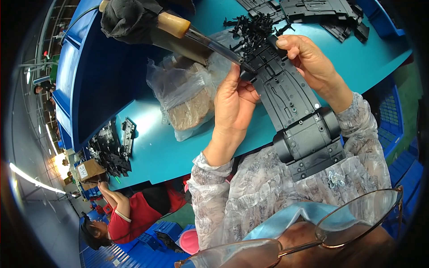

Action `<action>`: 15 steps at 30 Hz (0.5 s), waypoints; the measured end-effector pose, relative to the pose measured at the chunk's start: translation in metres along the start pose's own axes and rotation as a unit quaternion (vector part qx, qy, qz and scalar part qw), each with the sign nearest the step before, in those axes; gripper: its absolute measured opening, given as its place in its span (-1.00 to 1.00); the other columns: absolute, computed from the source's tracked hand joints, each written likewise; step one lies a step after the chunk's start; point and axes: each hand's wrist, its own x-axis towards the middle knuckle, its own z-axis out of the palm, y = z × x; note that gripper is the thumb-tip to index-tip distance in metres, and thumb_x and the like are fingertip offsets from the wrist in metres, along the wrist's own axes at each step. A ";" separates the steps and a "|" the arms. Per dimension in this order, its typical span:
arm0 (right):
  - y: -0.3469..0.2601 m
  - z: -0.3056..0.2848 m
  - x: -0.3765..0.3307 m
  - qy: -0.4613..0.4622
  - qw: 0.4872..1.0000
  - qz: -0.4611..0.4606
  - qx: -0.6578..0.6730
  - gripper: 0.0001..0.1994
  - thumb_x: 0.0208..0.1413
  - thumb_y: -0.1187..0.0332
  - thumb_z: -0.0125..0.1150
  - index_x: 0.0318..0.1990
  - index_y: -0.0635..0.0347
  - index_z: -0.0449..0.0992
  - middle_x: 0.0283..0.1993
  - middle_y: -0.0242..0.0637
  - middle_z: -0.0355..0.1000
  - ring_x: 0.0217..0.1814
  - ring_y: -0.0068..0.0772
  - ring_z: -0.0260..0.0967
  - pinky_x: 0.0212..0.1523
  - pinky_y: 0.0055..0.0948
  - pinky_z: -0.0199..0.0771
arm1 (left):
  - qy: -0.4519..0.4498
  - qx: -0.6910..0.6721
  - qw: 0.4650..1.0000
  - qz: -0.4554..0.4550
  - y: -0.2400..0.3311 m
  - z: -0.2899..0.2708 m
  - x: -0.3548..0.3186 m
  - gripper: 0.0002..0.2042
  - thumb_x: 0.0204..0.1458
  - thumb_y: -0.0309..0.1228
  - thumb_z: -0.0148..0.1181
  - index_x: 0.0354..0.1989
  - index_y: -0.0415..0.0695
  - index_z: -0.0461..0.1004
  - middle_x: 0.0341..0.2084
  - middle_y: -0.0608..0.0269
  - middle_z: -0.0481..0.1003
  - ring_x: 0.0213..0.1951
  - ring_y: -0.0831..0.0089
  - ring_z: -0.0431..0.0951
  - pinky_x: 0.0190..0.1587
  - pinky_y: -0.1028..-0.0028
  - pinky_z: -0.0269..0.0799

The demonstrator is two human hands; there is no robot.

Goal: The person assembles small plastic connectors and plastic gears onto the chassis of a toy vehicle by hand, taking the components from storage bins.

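A long black plastic chassis [290, 105] with a wider, rounded section near its lower end is held tilted between my two hands. My left hand [234, 102] grips its upper left edge, thumb up beside the corner. My right hand [310, 58] pinches the upper right corner between thumb and fingers. A soldering-iron-like tool [210, 42] with a wooden handle slants down from the upper left, its metal end at the chassis's top left corner by my left thumb. Whether it touches the plastic I cannot tell. Dark cloth [127, 22] wraps the tool's upper part.
Behind the chassis lies a pile of small black plastic parts [252, 33]. More chassis pieces [319, 11] are stacked at the far right of the teal table [149, 152]. A clear plastic bag [185, 96] and blue bin [100, 67] stand left. A co-worker in red [138, 216] sits beyond.
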 end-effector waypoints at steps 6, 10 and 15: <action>-0.003 0.000 -0.001 -0.012 1.000 0.016 0.004 -0.78 -0.12 0.30 0.12 -0.69 0.11 0.31 -0.72 -0.55 0.21 -0.84 -0.77 0.06 -0.84 -0.82 0.04 | 0.011 -0.003 1.000 -0.011 0.001 -0.007 0.001 -0.76 -0.03 -0.25 0.01 -0.37 -0.21 0.34 -0.62 0.23 0.38 -0.57 0.42 0.42 -0.54 0.45 0.39; -0.004 0.000 -0.001 -0.005 1.000 0.014 0.000 -0.78 -0.13 0.29 0.13 -0.69 0.12 0.31 -0.72 -0.55 0.20 -0.84 -0.78 0.06 -0.84 -0.82 0.04 | 0.057 0.015 0.998 0.002 0.000 0.010 -0.001 -0.77 -0.02 -0.26 0.00 -0.38 -0.20 0.35 -0.65 0.26 0.36 -0.60 0.44 0.40 -0.56 0.46 0.38; -0.004 0.002 -0.001 -0.011 1.000 0.007 -0.001 -0.78 -0.14 0.29 0.14 -0.69 0.12 0.31 -0.73 -0.56 0.20 -0.84 -0.78 0.06 -0.85 -0.84 0.04 | 0.021 0.013 1.000 -0.004 0.001 -0.004 0.001 -0.77 -0.02 -0.26 -0.01 -0.38 -0.20 0.36 -0.65 0.26 0.36 -0.60 0.46 0.40 -0.56 0.46 0.38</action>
